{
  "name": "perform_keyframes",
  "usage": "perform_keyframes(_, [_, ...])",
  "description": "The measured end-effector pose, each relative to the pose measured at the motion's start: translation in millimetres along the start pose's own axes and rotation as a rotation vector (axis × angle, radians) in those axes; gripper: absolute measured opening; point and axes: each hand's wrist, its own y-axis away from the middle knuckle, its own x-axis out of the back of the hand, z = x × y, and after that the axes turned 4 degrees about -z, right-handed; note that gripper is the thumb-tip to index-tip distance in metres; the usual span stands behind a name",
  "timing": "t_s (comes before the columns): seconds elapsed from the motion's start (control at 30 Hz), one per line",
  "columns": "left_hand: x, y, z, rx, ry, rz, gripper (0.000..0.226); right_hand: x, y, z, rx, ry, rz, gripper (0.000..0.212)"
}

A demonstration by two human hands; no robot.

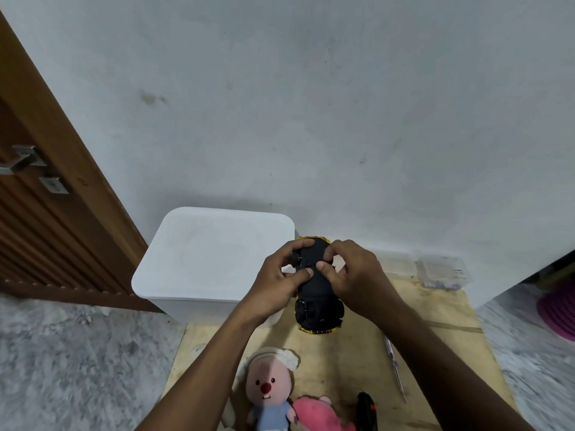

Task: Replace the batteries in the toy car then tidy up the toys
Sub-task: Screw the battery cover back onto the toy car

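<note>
Toy car (317,298): yellow body, turned belly-up so the black underside faces the camera, held between both hands above the far end of the table (351,362); whether its near end touches the wood cannot be told. Left hand (277,276): fingers curled round the car's left flank by a front wheel, thumb laid flat across the black underside. Right hand (354,275): fingers curled over the car's right side and far edge, thumb pressed on the underside close to the left thumb; the two thumb tips lie just beside each other at mid-chassis. The state of the battery cover is hidden under the thumbs. White box (205,259): lidded, rounded corners, just to the left of the left hand and partly behind it. Clear plastic box (441,270): small, to the right of the right hand, against the wall, contents too blurred to name. Screwdriver (394,367): slim, lying on the table below the right forearm, well apart from the car. Doll (269,384): plush, pale pink face, red nose, blue body, lying nearer the person than the hands, under the left forearm. Pink plush toy (320,413): touching the doll's right side. Black object (366,410): with a red mark, just right of the pink plush toy, kind unclear. Door (46,228): brown wood, metal handle, far left of the left hand. Carpet (77,353): grey, on both sides of the table.
</note>
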Motion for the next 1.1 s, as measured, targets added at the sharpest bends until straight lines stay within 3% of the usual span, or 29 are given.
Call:
perform_keyframes(0.13, [2.6,0.3,-0.1,0.043,-0.013,-0.002,0.034,9.8,6.8,22.3,-0.268,-0.281,0.144,0.01])
perform_keyframes(0.2, [3.8,1.2,-1.5,0.068,-0.009,0.002,0.032,6.7,17.3,54.9,-0.351,-0.292,0.222,0.008])
perform_keyframes(0.27, [4.4,1.3,-3.1,0.087,-0.003,-0.001,0.033,-1.6,32.7,95.7,-0.467,-0.22,0.197,0.008])
perform_keyframes(0.4, [5.2,1.5,-4.7,0.105,-0.024,0.003,0.036,-23.1,69.4,165.6,-0.803,-0.087,-0.077,0.014])
perform_keyframes(0.53, [5.3,3.2,-2.6,0.112,-0.026,0.005,0.034,-46.4,110.3,197.6,-0.984,0.086,-0.431,0.044])
perform_keyframes(0.6, [5.7,3.9,1.0,0.111,-0.023,0.001,0.032,-55.6,122.2,205.4,-1.016,0.133,-0.476,0.04])
perform_keyframes(0.7, [7.5,4.4,5.4,0.112,-0.029,-0.002,0.03,-65.1,132.7,216.6,-1.035,0.088,-0.379,0.025])
perform_keyframes(0.83, [10.6,5.5,9.0,0.121,-0.038,-0.007,0.029,-63.1,127.2,216.3,-1.002,-0.012,-0.268,0.023])
perform_keyframes(1.1, [16.0,9.0,16.8,0.107,-0.061,-0.058,0.032,22.7,21.5,74.5,-0.592,-0.716,0.304,0.036])
